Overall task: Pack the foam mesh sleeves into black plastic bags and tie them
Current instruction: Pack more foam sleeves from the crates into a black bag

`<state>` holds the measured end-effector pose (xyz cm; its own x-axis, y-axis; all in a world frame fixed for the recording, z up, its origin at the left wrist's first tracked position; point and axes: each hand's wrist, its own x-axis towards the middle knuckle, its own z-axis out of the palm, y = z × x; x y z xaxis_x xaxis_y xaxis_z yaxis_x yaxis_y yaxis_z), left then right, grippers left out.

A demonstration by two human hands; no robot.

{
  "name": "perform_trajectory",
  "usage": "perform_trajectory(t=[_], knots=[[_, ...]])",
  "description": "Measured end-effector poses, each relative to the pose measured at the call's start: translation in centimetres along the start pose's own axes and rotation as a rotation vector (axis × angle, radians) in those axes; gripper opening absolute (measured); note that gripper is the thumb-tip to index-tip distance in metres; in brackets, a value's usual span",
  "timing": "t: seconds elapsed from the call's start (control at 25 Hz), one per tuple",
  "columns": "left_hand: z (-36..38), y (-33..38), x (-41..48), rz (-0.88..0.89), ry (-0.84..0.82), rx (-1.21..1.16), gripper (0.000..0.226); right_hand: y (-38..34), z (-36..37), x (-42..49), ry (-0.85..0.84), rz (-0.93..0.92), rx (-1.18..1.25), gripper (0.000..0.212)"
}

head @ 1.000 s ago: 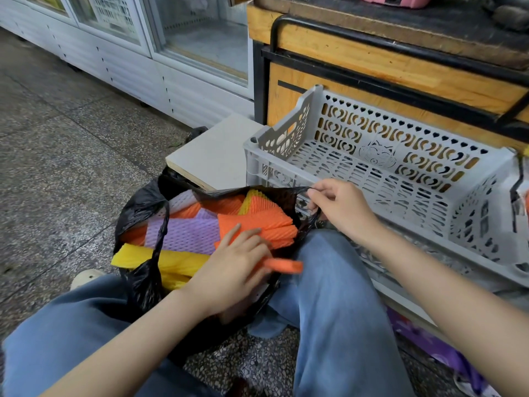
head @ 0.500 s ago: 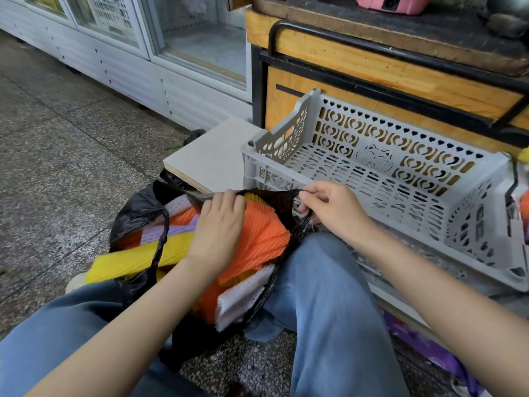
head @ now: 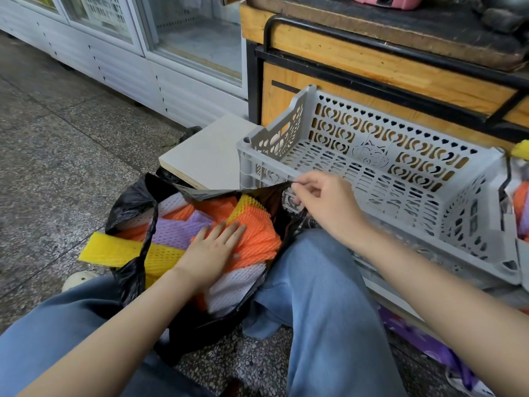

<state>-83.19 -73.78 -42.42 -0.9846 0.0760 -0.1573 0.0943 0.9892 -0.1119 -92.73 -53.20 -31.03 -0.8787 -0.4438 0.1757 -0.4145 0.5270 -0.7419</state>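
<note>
Speckled stone floor (head: 71,167), grey plastic crate (head: 372,133) alongside; my black plastic bag (head: 131,202) brims with coloured foam mesh sleeves (head: 257,233). My flat left hand (head: 211,247) presses them, right hand (head: 326,204) pinches its rim.

Open black bag (head: 131,202) stuffed with sleeves (head: 252,227)

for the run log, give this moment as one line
step: packing | left hand: flat on orange sleeves in black bag | right hand: pinching bag rim | bag: untied

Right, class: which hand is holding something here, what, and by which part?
The right hand pinches the black plastic bag by its upper rim. The left hand holds nothing, pressing flat on orange foam sleeves.
</note>
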Motion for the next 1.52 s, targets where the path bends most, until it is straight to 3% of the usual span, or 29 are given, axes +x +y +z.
perform_trajectory(t=[0.12, 0.28, 0.36, 0.6, 0.76, 0.88, 1.0, 1.24, 1.36, 1.52], knots=[[-0.2, 0.2, -0.2, 0.057, 0.061, -0.064, 0.063, 0.8, 0.2, -0.3, -0.089, -0.07, -0.214, 0.02], [-1.8, 0.7, -0.2, 0.11, 0.159, 0.011, 0.048, 0.4, -1.2, -1.4, -0.167, -0.09, -0.277, 0.028], [-4.1, 1.6, -0.3, 0.113, 0.242, 0.009, 0.051, 0.3, -2.5, -2.5, -0.184, -0.126, -0.379, 0.031], [-12.1, 7.2, 1.4, 0.259, 0.614, -0.153, 0.028, 2.7, -10.4, -7.1, 0.067, -0.183, -0.568, 0.032], [-15.9, 16.0, 5.1, 0.452, 0.711, -0.275, 0.025, 7.1, -17.4, -10.1, 0.296, -0.129, -0.635, 0.032], [-17.2, 23.6, 8.4, 0.562, 0.691, -0.342, 0.028, 11.9, -22.7, -12.7, 0.463, 0.02, -0.739, 0.039], [-17.8, 31.3, 11.6, 0.627, 0.577, -0.442, 0.035, 17.0, -26.8, -15.8, 0.552, 0.285, -0.806, 0.051], [-16.9, 41.0, 15.9, 0.53, 0.248, -0.542, 0.045, 23.4, -30.0, -21.0, 0.509, 0.711, -0.829, 0.081], [-17.1, 42.5, 17.1, 0.452, 0.164, -0.597, 0.053, 24.5, -30.4, -22.0, 0.528, 0.75, -0.744, 0.083], [-17.8, 43.7, 18.9, 0.35, 0.078, -0.566, 0.055, 24.2, -30.9, -22.4, 0.57, 0.646, -0.651, 0.061]])
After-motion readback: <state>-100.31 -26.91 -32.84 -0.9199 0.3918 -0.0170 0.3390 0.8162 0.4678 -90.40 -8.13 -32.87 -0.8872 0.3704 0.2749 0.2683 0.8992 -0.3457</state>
